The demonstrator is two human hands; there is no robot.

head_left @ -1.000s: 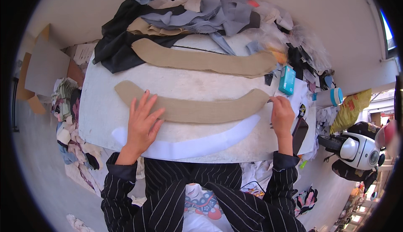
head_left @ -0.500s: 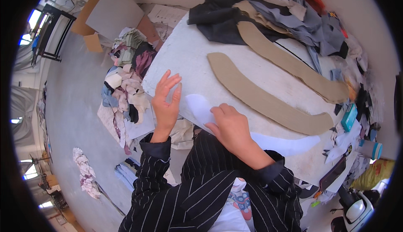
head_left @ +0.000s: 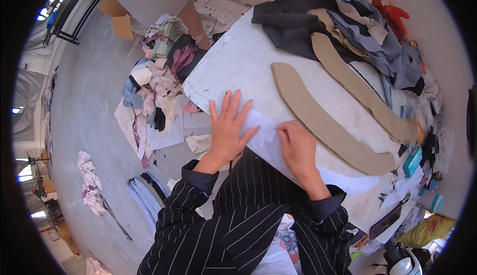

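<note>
A thin white curved strip (head_left: 348, 181) lies along the near edge of the table, the same kind of shape as the tan pieces. I cannot tell whether it is paper or interfacing. My left hand (head_left: 227, 133) rests flat on its left end, fingers spread. Just to the right, my right hand (head_left: 299, 148) is closed, thumb and fingertips pinched at the strip, where the white material looks creased or layered. Beyond my hands lies a tan curved fabric piece (head_left: 330, 121), and farther back a second tan curved piece (head_left: 365, 91) partly overlaps dark cloth.
Dark and grey cloth (head_left: 293, 16) is heaped at the table's far end. A teal box (head_left: 412, 161), a phone (head_left: 386, 222) and scraps crowd the right side. Fabric scraps (head_left: 149, 83) and a cardboard box (head_left: 144, 1) stand on the floor at left.
My left hand has come down from the air and now lies flat on the white strip. My right hand has shifted right and its fingers have curled into a pinch. The view has turned slightly.
</note>
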